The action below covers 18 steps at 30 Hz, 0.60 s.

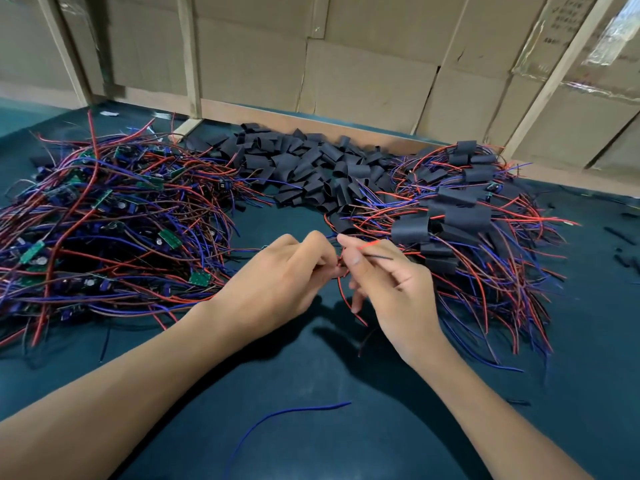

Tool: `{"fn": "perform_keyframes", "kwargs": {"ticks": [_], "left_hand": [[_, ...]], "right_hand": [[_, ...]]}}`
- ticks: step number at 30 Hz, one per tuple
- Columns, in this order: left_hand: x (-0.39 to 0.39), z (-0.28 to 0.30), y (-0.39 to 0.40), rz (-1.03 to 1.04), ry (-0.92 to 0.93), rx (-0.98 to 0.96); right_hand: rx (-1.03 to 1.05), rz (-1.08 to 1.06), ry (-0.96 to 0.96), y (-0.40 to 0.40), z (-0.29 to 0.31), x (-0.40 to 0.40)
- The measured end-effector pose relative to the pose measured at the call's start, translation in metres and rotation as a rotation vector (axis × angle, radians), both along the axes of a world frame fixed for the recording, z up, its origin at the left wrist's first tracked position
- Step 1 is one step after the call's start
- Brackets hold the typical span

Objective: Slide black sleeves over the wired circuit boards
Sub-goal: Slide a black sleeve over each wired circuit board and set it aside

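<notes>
Both hands meet at the middle of the dark teal tabletop (pixel 346 427), and each grip is pinched on thin red and blue wires: the left hand (pixel 277 282) has its fingers curled round the wire ends, while the right hand (pixel 391 289) nips a red wire (pixel 369 244) between thumb and forefinger, with a dark strand running off to the right across its knuckles. Whether a board or sleeve sits between the fingers cannot be told; they hide it. Nearest of all, a loose blue wire (pixel 294 412) curves over the tabletop between the two forearms

To the left of the hands lies a big tangle of red and blue wires with small bare green circuit boards (pixel 169 238) scattered through it. To the right lies a second heap where the wired boards are wrapped in flat black sleeves (pixel 410 228), their wires fanning out toward the near edge. Beyond the hands, between the two heaps, sits a pile of loose short black sleeves (pixel 311 164), open-ended and empty

At the far edge stand brown cardboard boxes (pixel 367 81) behind pale wooden slats (pixel 194 57)
</notes>
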<state>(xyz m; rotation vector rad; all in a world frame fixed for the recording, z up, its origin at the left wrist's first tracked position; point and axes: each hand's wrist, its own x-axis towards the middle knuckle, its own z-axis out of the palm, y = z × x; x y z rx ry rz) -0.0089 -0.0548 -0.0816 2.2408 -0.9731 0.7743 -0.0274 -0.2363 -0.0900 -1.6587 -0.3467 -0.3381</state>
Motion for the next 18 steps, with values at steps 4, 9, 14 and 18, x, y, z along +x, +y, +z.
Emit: {"fn": "perform_keyframes", "kwargs": {"ticks": [4, 9, 14, 18], "left_hand": [[-0.002, 0.001, -0.005, -0.025, 0.048, 0.035], [0.041, 0.024, 0.013, 0.064, 0.153, 0.088], [0.139, 0.038, 0.037, 0.374, 0.343, 0.513], [0.164, 0.026, 0.032, 0.431, 0.475, 0.624]], "right_hand": [[-0.064, -0.024, -0.04, -0.002, 0.0, 0.003], [0.441, 0.094, 0.221, -0.009, 0.009, 0.012], [0.523, 0.155, 0.227, -0.009, 0.009, 0.013], [0.447, 0.08, 0.169, -0.009, 0.009, 0.011]]}}
